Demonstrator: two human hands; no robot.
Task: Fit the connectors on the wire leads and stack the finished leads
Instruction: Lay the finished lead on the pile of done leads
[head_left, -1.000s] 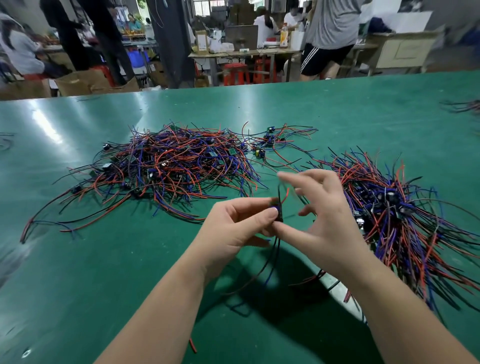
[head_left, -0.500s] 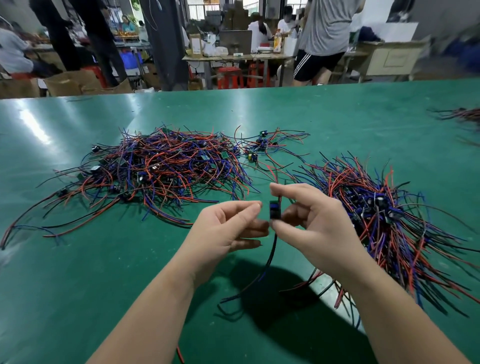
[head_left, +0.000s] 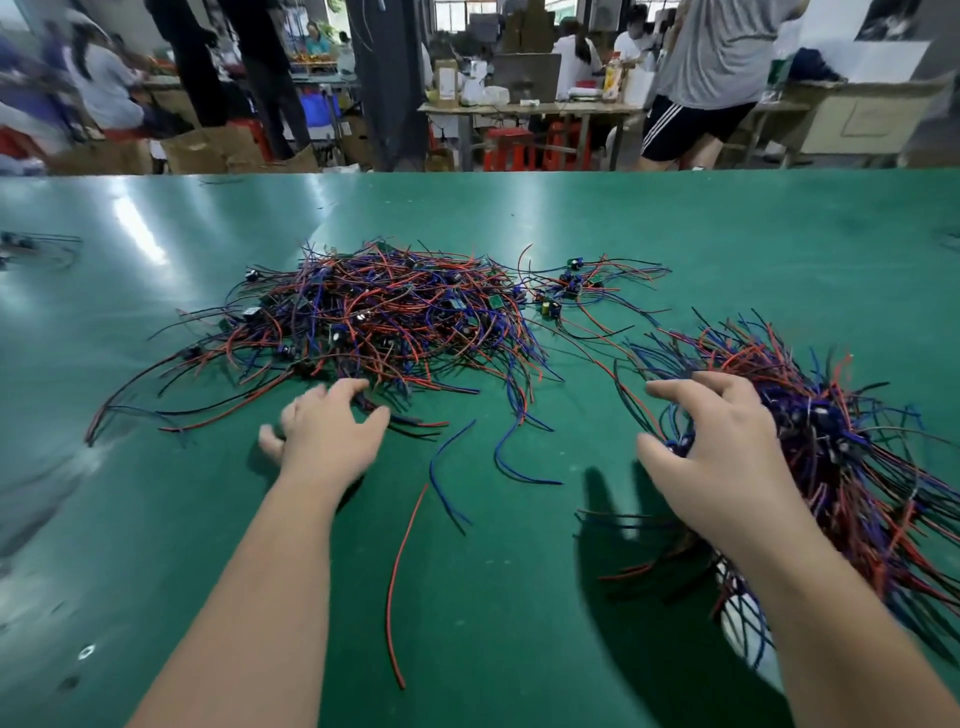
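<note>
On the worktop, a big tangle of leads lies at 11 o'clock, with a small cluster just beside it at 1 o'clock. A stacked heap lies at 3 o'clock. Between tangle and heap, toward 6 o'clock, lie stray leads. The left hand is at the tangle's near edge and the right hand over the heap's left edge.

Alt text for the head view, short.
Two bare hands reach over a green table: the left hand touches the near edge of a pile of red, blue and black wire leads, the right hand spreads over a second pile. A loose red wire lies between.
</note>
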